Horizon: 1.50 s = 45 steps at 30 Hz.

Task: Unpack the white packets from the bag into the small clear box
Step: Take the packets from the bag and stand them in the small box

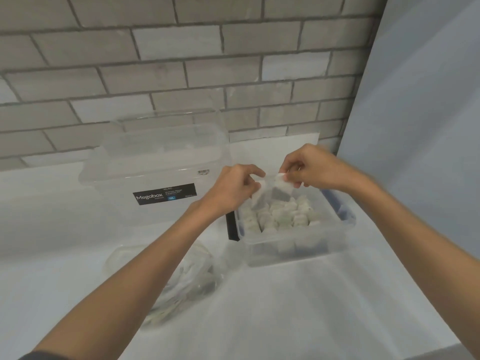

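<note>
Both hands are up over the small box point(296, 252), holding one packet point(279, 190) btw. them. The left hand point(233, 189) is pinching the packet's left edge w/ thumb and curled fingers. The right hand point(314, 168) is pinching its white top right corner, fingers also curled. The packet is hanging thin and pale, w/ a grey square showing in it, just above the box opening; I cannot tell if it is touching the contents.

The small box is sitting near the back right corner of the bench point(285, 307), no lid on it, and it is holding many white packets point(280, 216) standing close together. A black strip point(232, 227) is standing right at its left side.

The bag point(181, 279), clear and crumpled, is lying more to the front left of the bench, partly under the left forearm, w/ some pale things inside, blurred.

A big box point(155, 162), clear, w/ a black label point(165, 194), is standing at the back edge against the tiled wall point(181, 61).
</note>
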Available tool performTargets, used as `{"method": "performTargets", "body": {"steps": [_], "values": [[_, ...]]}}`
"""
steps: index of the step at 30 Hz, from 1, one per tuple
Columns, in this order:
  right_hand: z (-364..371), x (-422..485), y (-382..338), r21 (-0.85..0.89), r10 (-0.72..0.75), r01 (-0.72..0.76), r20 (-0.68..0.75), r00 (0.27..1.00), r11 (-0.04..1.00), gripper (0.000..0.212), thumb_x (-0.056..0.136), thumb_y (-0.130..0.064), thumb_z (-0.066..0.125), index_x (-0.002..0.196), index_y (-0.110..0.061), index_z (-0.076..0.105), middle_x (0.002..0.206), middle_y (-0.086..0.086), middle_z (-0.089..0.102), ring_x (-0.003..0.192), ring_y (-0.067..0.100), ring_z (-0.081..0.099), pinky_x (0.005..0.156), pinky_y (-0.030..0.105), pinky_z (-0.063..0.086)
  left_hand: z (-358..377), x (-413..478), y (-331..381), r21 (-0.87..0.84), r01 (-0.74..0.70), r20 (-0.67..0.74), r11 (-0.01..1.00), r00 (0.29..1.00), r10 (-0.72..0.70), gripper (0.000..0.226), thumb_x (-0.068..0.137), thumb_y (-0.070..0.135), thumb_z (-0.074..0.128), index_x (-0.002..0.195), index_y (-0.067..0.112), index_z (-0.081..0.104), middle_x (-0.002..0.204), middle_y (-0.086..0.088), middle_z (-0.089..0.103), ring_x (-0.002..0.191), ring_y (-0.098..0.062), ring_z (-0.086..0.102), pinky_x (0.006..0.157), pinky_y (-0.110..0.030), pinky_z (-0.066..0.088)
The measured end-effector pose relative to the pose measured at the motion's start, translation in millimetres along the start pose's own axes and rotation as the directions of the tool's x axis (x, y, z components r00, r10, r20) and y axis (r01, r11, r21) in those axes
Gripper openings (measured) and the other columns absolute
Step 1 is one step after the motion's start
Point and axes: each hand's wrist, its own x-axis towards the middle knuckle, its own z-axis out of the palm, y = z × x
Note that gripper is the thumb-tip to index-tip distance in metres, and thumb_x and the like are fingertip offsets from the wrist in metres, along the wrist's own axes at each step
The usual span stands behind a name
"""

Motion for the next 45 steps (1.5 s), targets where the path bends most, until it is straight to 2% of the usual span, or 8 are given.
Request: {"method": "performTargets", "body": {"steps": [5,10,16,20,28,34,42,45], "values": [[17.2,6.7,26.4,-0.128,0.073,-0.057,0.117,0.991,0.99,0.011,0.088,-0.007,0.062,0.088,-0.015,0.069,0.063,-0.004,0.063,0.064,0.012,0.066,0.061,0.018,0.046,32.2,17.5,4.3,0.247,0.025,0.232,0.969,0.969,-0.084,0.024,0.085,0.009,0.051,0.096,0.017,0.071,0.1,-0.006,0.067,0.096,-0.021,0.062,0.084,-0.032,0.052],[30.9,14.3,47.4,-0.142,0.136,-0.102,0.255,0.957,0.985,0.008,0.088,-0.007,0.063,0.091,-0.012,0.067,0.068,0.008,0.069,0.069,0.019,0.067,0.062,0.025,0.052,56.2,22.1,11.3,0.417,-0.004,0.411,0.909,0.893,-0.185,0.026,0.087,0.006,0.05,0.103,0.013,0.07,0.106,-0.005,0.065,0.095,-0.024,0.062,0.08,-0.031,0.051],[42.7,19.8,55.1,-0.118,0.157,-0.12,0.381,0.911,0.986,0.008,0.089,-0.007,0.062,0.095,-0.011,0.066,0.086,0.017,0.072,0.075,0.022,0.07,0.068,0.027,0.056,68.0,25.0,13.5,0.563,-0.026,0.515,0.826,0.792,-0.327,0.026,0.09,-0.001,0.05,0.113,0.003,0.06,0.076,0.0,0.051,0.08,-0.024,0.062,0.068,-0.029,0.048],[54.4,26.0,56.6,-0.106,0.168,-0.135,0.433,0.886,0.985,0.01,0.089,-0.005,0.062,0.096,-0.011,0.067,0.087,0.014,0.07,0.066,0.014,0.067,0.057,0.019,0.054,79.0,21.5,6.9,0.724,-0.152,0.48,0.672,0.812,-0.333,0.023,0.092,0.003,0.048,0.112,0.004,0.06,0.072,0.001,0.04,0.077,-0.025,0.057,0.061,-0.028,0.04],[71.6,35.2,54.4,-0.085,0.176,-0.154,0.502,0.847,0.984,0.012,0.087,-0.005,0.063,0.089,-0.016,0.064,0.094,0.02,0.072,0.073,0.021,0.07,0.059,0.021,0.055,83.6,22.5,6.0,0.843,-0.235,0.428,0.484,0.838,-0.339,0.023,0.096,0.01,0.045,0.117,0.013,0.056,0.092,0.001,0.044,0.109,-0.022,0.058,0.102,-0.036,0.028],[77.5,38.7,49.8,-0.085,0.177,-0.157,0.555,0.813,0.984,0.013,0.088,-0.005,0.063,0.097,-0.014,0.064,0.091,0.008,0.066,0.064,0.012,0.066,0.064,0.024,0.055,69.0,25.8,6.8,0.839,-0.208,0.374,0.503,0.892,-0.255,0.022,0.095,0.013,0.048,0.116,0.015,0.055,0.103,-0.002,0.058,0.105,-0.023,0.061,0.102,-0.038,0.029],[101.9,43.4,20.0,-0.11,0.134,-0.082,0.659,0.74,0.991,0.013,0.09,-0.007,0.06,0.1,-0.013,0.064,0.094,0.005,0.061,0.077,0.017,0.06,0.08,0.031,0.055,21.0,19.2,-2.5,0.654,-0.076,0.165,0.752,0.985,-0.044,0.021,0.091,0.023,0.054,0.11,0.024,0.063,0.11,0.003,0.067,0.104,-0.019,0.06,0.096,-0.038,0.034],[110.0,43.8,11.8,-0.168,0.152,-0.05,0.677,0.72,0.985,0.02,0.089,-0.003,0.055,0.102,-0.014,0.066,0.086,-0.002,0.057,0.076,0.015,0.056,0.064,0.022,0.052,6.8,10.0,-4.0,0.6,-0.032,0.096,0.799,0.995,-0.032,0.019,0.092,0.024,0.053,0.107,0.024,0.065,0.107,0.006,0.068,0.1,-0.019,0.061,0.095,-0.037,0.037]]}}
